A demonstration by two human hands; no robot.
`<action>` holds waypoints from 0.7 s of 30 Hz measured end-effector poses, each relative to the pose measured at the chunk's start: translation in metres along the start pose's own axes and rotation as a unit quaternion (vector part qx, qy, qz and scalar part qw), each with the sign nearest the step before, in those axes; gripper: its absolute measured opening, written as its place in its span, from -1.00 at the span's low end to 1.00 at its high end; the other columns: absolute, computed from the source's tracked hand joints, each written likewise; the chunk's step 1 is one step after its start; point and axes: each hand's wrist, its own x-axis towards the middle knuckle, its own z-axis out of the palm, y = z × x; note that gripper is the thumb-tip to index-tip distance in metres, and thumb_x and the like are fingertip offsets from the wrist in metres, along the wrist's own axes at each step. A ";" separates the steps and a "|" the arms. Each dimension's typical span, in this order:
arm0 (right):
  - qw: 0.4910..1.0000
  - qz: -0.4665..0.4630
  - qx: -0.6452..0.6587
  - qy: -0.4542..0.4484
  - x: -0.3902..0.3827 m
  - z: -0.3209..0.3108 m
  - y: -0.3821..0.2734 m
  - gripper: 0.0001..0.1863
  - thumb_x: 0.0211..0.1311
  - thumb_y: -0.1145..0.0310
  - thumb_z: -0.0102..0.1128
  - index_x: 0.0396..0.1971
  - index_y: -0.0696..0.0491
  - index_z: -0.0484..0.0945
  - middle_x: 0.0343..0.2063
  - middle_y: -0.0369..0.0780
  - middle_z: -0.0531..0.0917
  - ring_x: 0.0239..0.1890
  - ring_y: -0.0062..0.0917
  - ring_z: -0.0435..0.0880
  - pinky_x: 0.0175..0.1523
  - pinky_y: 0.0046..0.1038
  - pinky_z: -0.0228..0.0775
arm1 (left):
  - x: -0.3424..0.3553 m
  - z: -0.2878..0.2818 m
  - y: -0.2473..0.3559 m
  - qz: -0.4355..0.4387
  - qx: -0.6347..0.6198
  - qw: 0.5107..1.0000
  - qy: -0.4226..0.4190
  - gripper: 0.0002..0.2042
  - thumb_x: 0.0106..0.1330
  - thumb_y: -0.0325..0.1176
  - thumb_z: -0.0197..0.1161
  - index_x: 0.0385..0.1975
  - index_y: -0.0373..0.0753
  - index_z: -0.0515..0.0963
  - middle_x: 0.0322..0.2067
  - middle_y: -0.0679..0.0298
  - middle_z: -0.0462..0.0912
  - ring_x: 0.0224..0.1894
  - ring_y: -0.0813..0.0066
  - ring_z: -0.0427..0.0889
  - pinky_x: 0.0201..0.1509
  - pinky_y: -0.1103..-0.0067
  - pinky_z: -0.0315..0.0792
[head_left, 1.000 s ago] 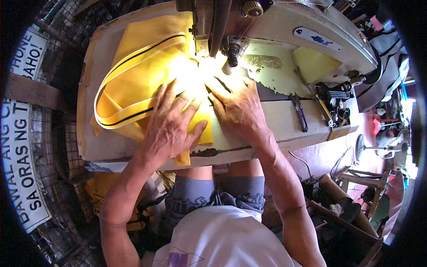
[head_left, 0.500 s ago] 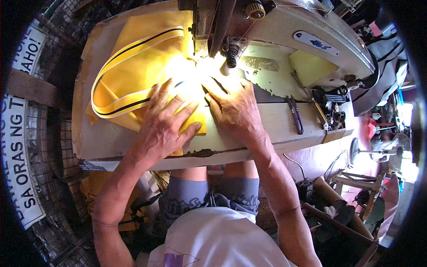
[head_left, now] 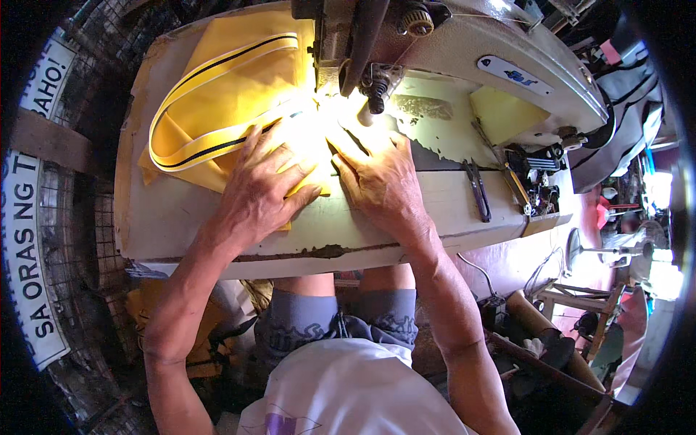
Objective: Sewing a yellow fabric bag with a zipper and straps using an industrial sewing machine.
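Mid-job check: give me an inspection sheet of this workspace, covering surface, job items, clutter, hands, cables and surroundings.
Surface: pale tabletop, worn, with a dark chipped patch along the front edge.
Job's things: yellow fabric with a looped, dark-striped strap on top; sewing machine at the right, its needle area lost in glare.
Clutter: snips and a yellow-handled tool lie right of the hands, near a box of small parts.
Hands: left hand spread on the fabric; right hand beside it, fingertips in glare, grip unclear.
Cables: a cord below the table's front edge, right side.
Surroundings: wire mesh and white signs left; a brown roll lower right.
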 end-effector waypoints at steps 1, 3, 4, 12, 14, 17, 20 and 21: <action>1.000 0.000 -0.010 -0.009 0.000 0.000 0.000 -0.69 0.27 0.24 0.14 -0.03 -0.02 0.62 -0.19 -0.16 0.65 -0.07 -0.28 0.55 0.12 -0.18 0.23 | -0.001 0.000 0.000 0.000 -0.008 1.000 0.003 -0.65 0.20 -0.15 0.36 -0.11 -0.23 0.66 0.03 0.06 0.59 0.30 -0.01 0.36 0.47 0.08 0.03; 1.000 0.004 0.003 0.000 0.000 0.000 0.000 -0.69 0.27 0.25 0.14 -0.03 -0.02 0.62 -0.20 -0.16 0.65 -0.07 -0.29 0.55 0.12 -0.19 0.23 | -0.001 0.001 -0.001 0.001 -0.017 1.000 0.001 -0.65 0.20 -0.14 0.36 -0.11 -0.23 0.66 0.02 0.06 0.60 0.29 0.01 0.37 0.47 0.08 0.05; 1.000 0.005 0.003 -0.006 0.000 0.000 0.000 -0.69 0.26 0.25 0.15 -0.03 -0.02 0.62 -0.20 -0.16 0.65 -0.07 -0.30 0.55 0.11 -0.19 0.23 | 0.000 0.002 -0.002 -0.002 -0.016 1.000 0.008 -0.66 0.20 -0.15 0.36 -0.12 -0.22 0.66 0.01 0.06 0.60 0.29 0.03 0.38 0.46 0.08 0.06; 1.000 0.005 0.006 -0.010 0.003 -0.002 -0.002 -0.70 0.26 0.28 0.16 -0.03 -0.02 0.62 -0.26 -0.17 0.63 -0.10 -0.31 0.55 0.08 -0.21 0.24 | 0.017 0.002 -0.022 0.008 -0.024 0.999 0.022 -0.71 0.21 -0.20 0.34 -0.14 -0.20 0.66 0.02 0.16 0.60 0.26 0.16 0.41 0.41 0.13 0.15; 1.000 0.006 0.003 -0.013 0.003 -0.002 -0.002 -0.70 0.26 0.27 0.16 -0.03 -0.02 0.62 -0.26 -0.17 0.62 -0.10 -0.31 0.55 0.08 -0.21 0.24 | 0.021 0.004 -0.027 0.012 -0.045 0.999 0.018 -0.71 0.21 -0.20 0.33 -0.14 -0.21 0.65 0.01 0.17 0.60 0.26 0.16 0.41 0.40 0.13 0.15; 1.000 0.019 -0.005 -0.022 0.003 -0.001 -0.002 -0.69 0.26 0.27 0.17 -0.03 -0.02 0.61 -0.25 -0.17 0.62 -0.10 -0.31 0.55 0.08 -0.22 0.24 | 0.027 0.007 -0.035 0.003 -0.072 0.997 0.010 -0.73 0.21 -0.22 0.31 -0.15 -0.19 0.65 0.00 0.20 0.59 0.26 0.14 0.41 0.36 0.11 0.20; 1.000 0.007 -0.006 -0.004 0.004 0.000 -0.002 -0.70 0.26 0.25 0.17 -0.04 -0.02 0.62 -0.25 -0.16 0.62 -0.12 -0.30 0.55 0.09 -0.22 0.23 | 0.035 0.009 -0.045 0.030 -0.023 0.999 0.018 -0.73 0.19 -0.24 0.31 -0.13 -0.14 0.65 0.04 0.24 0.57 0.28 0.05 0.39 0.34 0.02 0.23; 1.000 0.011 -0.005 -0.001 0.003 0.000 -0.001 -0.71 0.22 0.28 0.20 -0.07 -0.01 0.63 -0.26 -0.16 0.62 -0.13 -0.30 0.55 0.08 -0.22 0.25 | 0.037 0.009 -0.048 0.040 -0.020 0.999 0.026 -0.73 0.19 -0.24 0.31 -0.13 -0.14 0.65 0.04 0.24 0.57 0.28 0.05 0.39 0.34 0.02 0.23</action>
